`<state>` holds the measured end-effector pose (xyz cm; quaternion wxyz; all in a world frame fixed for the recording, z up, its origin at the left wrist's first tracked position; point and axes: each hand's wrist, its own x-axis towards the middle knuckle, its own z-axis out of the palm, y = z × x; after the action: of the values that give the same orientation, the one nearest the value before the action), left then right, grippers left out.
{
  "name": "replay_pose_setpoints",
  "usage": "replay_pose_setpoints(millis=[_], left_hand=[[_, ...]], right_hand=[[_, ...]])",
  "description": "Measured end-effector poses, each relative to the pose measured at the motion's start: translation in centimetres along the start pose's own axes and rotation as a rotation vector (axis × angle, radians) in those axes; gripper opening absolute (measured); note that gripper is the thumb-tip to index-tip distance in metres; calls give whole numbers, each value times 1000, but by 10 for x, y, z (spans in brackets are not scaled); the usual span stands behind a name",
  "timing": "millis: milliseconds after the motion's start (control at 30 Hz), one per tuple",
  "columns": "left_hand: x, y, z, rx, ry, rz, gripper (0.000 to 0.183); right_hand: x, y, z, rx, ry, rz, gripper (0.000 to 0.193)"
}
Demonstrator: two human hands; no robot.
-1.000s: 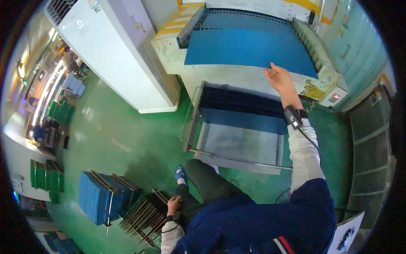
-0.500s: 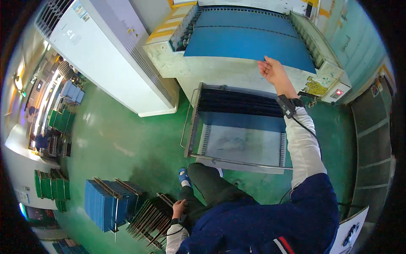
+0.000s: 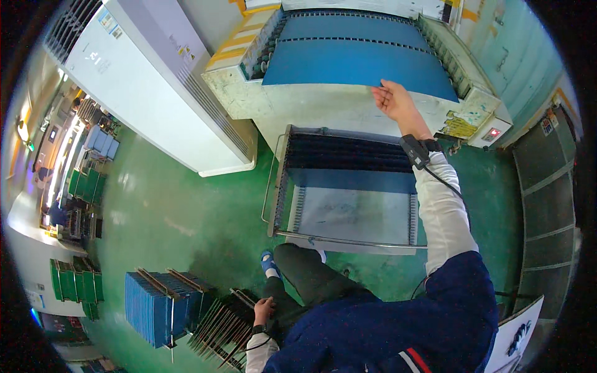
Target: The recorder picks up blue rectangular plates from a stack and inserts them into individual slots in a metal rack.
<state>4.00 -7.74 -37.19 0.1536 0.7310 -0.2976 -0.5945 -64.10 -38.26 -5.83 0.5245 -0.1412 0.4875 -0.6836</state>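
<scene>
My right hand (image 3: pixel 394 101) reaches to the front edge of a blue flat panel (image 3: pixel 354 62) lying on the roller conveyor machine (image 3: pixel 239 93). Its fingers are loosely bent and apart; whether they touch the panel's edge I cannot tell. A second blue panel (image 3: pixel 354 27) lies behind the first. Below the hand stands a metal-framed rack (image 3: pixel 348 237) with slotted sides, several dark panels (image 3: pixel 345 149) upright in its far part. Low beside my thigh, my left hand (image 3: pixel 263 311) has curled fingers; anything inside them is hidden.
A tall white air conditioner (image 3: pixel 149 87) stands left of the machine. At lower left, a rack of blue panels (image 3: pixel 149 308) adjoins a rack with thin brown-edged slats (image 3: pixel 221 329). Green bins (image 3: pixel 78 280) stand farther left. Grey panelling (image 3: pixel 547 211) is at right.
The front blue panel has come slightly farther forward, and the gap to the panel behind has widened. My right hand stays at its front edge; my left hand stays low.
</scene>
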Motion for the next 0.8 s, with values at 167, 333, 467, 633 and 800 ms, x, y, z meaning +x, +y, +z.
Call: replay_pose_setpoints(millis=[167,333,467,633,800], left_hand=[[-1,-3,-2,-5,3,-18,29],[-1,-5,-3,3,-2,-26,31],[-3,-3,-1,-2,4,-3,31],[-4,2,0,56,35,-4,30],[-7,3,-4,101,3,98,30]], right_hand=[[-4,4,8,-13,37,7,28],[5,0,-2,-33,-1,16,30],[5,0,5,-36,15,16,29],[5,3,16,-39,-3,38,30],[1,4,23,76,2,39,32]])
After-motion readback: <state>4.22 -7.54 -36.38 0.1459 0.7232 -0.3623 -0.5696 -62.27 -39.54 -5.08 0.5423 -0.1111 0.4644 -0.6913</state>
